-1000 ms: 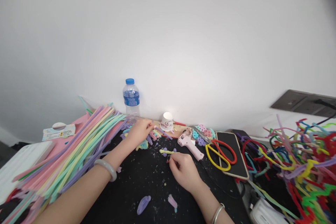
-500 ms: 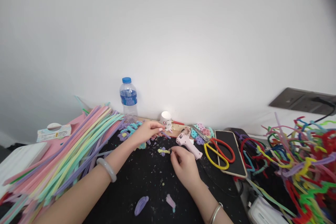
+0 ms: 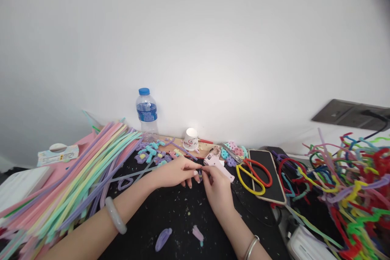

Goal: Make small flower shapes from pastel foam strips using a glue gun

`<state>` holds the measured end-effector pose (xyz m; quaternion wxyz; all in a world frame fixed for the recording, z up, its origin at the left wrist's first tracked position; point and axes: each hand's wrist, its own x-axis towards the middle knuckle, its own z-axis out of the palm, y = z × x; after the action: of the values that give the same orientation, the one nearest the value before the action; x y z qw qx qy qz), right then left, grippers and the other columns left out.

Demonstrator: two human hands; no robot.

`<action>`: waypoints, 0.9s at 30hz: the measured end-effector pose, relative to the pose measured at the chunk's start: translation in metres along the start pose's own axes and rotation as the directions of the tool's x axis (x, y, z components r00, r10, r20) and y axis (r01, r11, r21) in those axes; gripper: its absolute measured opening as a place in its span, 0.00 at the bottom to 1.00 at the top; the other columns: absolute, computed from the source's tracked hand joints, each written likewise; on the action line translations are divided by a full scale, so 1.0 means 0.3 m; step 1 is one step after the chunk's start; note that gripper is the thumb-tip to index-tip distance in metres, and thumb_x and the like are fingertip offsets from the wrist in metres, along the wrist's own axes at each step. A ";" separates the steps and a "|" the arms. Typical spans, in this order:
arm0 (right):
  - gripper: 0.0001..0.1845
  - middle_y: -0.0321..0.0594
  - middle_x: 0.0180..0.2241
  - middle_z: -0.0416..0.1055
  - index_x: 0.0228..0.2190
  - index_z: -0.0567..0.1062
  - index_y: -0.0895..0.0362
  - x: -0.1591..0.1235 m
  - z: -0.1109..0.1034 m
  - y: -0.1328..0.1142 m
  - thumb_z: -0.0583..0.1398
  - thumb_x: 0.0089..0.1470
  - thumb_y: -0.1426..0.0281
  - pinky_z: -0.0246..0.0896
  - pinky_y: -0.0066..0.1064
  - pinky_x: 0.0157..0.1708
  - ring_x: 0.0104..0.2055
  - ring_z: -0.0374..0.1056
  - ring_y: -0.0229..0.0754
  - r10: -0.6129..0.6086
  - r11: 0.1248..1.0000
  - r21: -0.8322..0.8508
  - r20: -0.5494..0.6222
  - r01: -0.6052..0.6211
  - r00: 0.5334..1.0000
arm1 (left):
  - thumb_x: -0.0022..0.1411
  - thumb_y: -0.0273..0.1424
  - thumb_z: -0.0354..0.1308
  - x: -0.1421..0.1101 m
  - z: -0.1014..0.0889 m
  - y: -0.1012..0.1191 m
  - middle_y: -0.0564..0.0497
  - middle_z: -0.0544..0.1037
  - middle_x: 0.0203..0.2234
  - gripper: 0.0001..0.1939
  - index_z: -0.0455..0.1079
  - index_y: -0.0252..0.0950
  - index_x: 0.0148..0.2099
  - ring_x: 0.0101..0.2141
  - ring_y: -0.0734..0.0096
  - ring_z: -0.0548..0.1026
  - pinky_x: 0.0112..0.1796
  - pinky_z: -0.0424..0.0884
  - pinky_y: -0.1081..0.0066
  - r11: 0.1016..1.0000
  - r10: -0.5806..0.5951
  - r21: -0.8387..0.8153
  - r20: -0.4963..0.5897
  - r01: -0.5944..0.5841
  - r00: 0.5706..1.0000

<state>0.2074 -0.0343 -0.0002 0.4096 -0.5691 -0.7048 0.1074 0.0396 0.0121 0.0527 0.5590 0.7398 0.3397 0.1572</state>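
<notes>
My left hand [image 3: 178, 172] and my right hand [image 3: 217, 187] meet at their fingertips over the black tabletop. Between them is a small purple-and-yellow pipe-cleaner piece [image 3: 200, 175], mostly hidden by the fingers. My right hand is closed in a pinch on it. The thumb and index finger of my left hand close in on the same piece, while its other fingers hang lower. Just behind my right hand lies a pale pink glue gun [image 3: 224, 170]. Loose purple [image 3: 163, 239] and pink [image 3: 198, 233] fuzzy pieces lie nearer me.
At left is a bundle of pastel pipe cleaners [image 3: 88, 178]. A water bottle [image 3: 146, 111] and paper cup [image 3: 191, 139] stand by the wall. Scissors [image 3: 251, 180] overlap a phone [image 3: 274, 170] at right, beside tangled coloured pipe cleaners [image 3: 350, 191]. Finished fuzzy shapes [image 3: 150, 150] lie behind my left hand.
My left hand has come from near the cup and fuzzy shapes, rightward and toward me, to my right fingertips. My right hand stays nearly in place; the yellow piece is now mostly covered.
</notes>
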 end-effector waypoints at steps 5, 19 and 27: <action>0.09 0.45 0.32 0.73 0.34 0.73 0.59 -0.002 -0.001 -0.005 0.53 0.55 0.77 0.62 0.32 0.32 0.32 0.69 0.44 0.012 1.000 0.012 0.021 -0.012 1.000 | 0.60 0.30 0.46 -0.004 0.008 0.009 0.49 0.76 0.34 0.18 0.69 0.38 0.51 0.26 0.73 0.73 0.24 0.68 0.76 0.998 0.008 0.055 -0.002 -0.008 1.000; 0.06 0.39 0.25 0.68 0.29 0.71 0.59 0.002 -0.004 -0.016 0.53 0.52 0.75 0.54 0.28 0.25 0.25 0.62 0.39 -0.036 0.999 0.024 0.004 0.036 0.999 | 0.60 0.29 0.45 -0.002 0.006 0.018 0.49 0.75 0.33 0.17 0.71 0.34 0.46 0.27 0.73 0.73 0.25 0.68 0.77 0.994 0.020 0.112 0.001 -0.020 1.000; 0.05 0.37 0.24 0.65 0.29 0.70 0.59 0.001 -0.006 -0.026 0.53 0.52 0.75 0.52 0.27 0.24 0.24 0.60 0.37 -0.057 0.997 0.061 0.014 0.056 0.998 | 0.59 0.29 0.46 0.003 0.002 -0.003 0.49 0.77 0.34 0.22 0.65 0.35 0.55 0.27 0.71 0.74 0.25 0.68 0.75 0.996 0.006 0.094 -0.046 -0.001 0.999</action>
<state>0.2030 -0.0372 0.0058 0.4242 -0.5355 -0.7201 0.1215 0.0404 0.0123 0.0515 0.5153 0.7622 0.3582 0.1590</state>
